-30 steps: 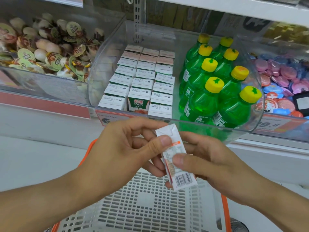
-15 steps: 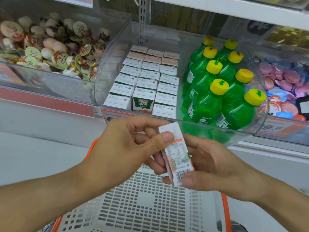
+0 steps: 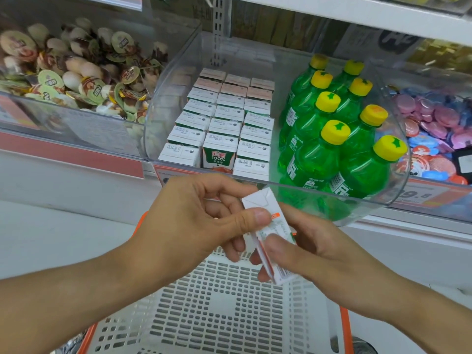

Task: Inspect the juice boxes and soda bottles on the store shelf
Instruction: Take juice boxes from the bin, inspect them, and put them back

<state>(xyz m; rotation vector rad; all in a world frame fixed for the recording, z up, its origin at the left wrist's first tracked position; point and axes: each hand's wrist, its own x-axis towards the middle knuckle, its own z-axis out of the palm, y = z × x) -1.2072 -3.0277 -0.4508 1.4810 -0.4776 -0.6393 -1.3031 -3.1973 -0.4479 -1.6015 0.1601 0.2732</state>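
Note:
Both my hands hold one small white juice box (image 3: pixel 265 213) in front of the shelf, tilted with its top toward the bin. My left hand (image 3: pixel 194 221) pinches its upper part with thumb and fingers. My right hand (image 3: pixel 314 249) grips its lower half, the thumb laid over the printed side. Behind them a clear curved bin (image 3: pixel 163 103) holds rows of white juice boxes (image 3: pixel 224 123) on the left and several green soda bottles (image 3: pixel 329 139) with yellow caps on the right.
A white plastic basket (image 3: pixel 219 310) with an orange rim sits right below my hands. A bin of jelly cups (image 3: pixel 76 72) stands at the left, a bin of pink and blue round snacks (image 3: pixel 434 129) at the right. Price labels line the shelf edge.
The juice box has turned in my hands; my right thumb slid up over the printed side and now hides most of the barcode. The view moved slightly closer to the shelf.

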